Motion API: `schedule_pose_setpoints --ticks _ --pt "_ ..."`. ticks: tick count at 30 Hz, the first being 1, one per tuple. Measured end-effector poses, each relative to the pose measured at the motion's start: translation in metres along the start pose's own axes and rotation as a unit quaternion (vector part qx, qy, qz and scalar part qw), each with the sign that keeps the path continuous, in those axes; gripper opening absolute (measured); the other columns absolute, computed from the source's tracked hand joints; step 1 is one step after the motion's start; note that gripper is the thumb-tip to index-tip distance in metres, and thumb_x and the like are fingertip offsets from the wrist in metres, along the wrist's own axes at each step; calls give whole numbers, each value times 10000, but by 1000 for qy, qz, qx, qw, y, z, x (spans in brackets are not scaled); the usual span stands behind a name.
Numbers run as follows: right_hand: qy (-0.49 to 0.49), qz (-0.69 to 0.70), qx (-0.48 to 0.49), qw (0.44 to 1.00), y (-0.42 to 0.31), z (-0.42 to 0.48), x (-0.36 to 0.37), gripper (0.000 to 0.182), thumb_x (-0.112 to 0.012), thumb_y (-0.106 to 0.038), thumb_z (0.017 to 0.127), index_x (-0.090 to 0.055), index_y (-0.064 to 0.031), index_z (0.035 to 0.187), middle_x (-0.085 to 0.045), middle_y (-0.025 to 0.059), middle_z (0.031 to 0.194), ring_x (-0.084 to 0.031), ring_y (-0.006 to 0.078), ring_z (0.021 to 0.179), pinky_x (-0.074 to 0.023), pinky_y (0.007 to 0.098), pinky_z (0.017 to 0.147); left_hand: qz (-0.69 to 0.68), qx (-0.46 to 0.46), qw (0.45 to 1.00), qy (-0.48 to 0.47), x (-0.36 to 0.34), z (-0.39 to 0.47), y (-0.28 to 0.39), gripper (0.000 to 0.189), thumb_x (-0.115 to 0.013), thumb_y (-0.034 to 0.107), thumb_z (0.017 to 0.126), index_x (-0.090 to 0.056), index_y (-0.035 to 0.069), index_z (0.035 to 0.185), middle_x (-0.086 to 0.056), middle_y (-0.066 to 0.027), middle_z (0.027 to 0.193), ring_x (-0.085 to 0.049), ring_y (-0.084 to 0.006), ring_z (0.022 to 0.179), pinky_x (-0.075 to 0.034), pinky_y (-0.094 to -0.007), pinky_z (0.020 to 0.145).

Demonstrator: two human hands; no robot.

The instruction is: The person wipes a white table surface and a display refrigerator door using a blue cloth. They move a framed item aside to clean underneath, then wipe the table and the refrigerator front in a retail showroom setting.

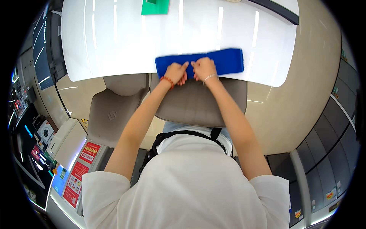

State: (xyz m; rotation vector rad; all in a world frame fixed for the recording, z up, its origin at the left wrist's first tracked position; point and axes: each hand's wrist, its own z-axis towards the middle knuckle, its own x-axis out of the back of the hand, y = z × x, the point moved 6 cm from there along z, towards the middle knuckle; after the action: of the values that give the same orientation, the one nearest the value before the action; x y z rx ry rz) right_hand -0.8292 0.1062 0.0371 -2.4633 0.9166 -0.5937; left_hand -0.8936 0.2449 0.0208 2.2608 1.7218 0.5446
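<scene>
A blue cloth (228, 61), folded into a long strip, lies slightly askew along the near edge of a white table (128, 43). Over its left part is my left hand (176, 73), a beaded red bracelet at the wrist. My right hand (204, 68), with a pale bracelet, rests near the middle of the strip. Both hands are curled at the cloth's near edge, thumbs turned toward each other with a small gap between them. The fingers partly hide that edge, and the grip itself is hard to see.
A green board-like object (155, 8) lies at the table's far side. A dark-edged object (274, 11) stands at the far right. Tucked against the table are a brown-grey chair (197, 103) and another chair (114, 114). A dark appliance (43, 54) flanks the left side.
</scene>
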Motion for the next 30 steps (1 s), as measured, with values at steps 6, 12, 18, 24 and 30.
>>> schedule_pose_setpoints --ticks 6,12,18,24,30 --pt "11 13 14 1000 -10 14 -1 364 -589 -214 926 -679 50 691 -666 138 575 -659 214 471 -563 325 547 71 -37 997 6 18 6 37 565 -536 369 977 -610 0 556 -592 -101 483 -571 -159 391 -455 -282 396" --pt "38 19 74 996 -78 76 35 384 -598 -225 936 -653 47 670 -659 148 579 -640 197 452 -538 305 465 16 -85 996 31 70 59 94 543 -510 386 971 -580 16 580 -579 -104 497 -537 -177 377 -442 -298 396" --pt "35 -47 72 996 -87 77 37 346 -565 -247 946 -696 9 755 -699 108 645 -696 191 577 -572 318 628 28 -97 993 60 73 58 91 536 -476 377 976 -591 21 592 -577 -85 507 -544 -170 417 -453 -301 438" --pt "13 -45 82 996 -13 22 -14 400 -567 -216 946 -657 38 650 -647 154 555 -646 219 455 -542 331 509 108 -49 993 -9 21 10 16 633 -416 393 1001 -597 -1 540 -568 -100 462 -573 -190 398 -496 -318 459" --pt "-1 -24 49 999 -9 12 -16 411 -562 -212 946 -645 46 637 -636 144 536 -630 223 437 -535 338 496 104 -80 991 33 15 6 15 630 -468 402 993 -554 -19 532 -512 -98 427 -531 -191 383 -443 -329 445"
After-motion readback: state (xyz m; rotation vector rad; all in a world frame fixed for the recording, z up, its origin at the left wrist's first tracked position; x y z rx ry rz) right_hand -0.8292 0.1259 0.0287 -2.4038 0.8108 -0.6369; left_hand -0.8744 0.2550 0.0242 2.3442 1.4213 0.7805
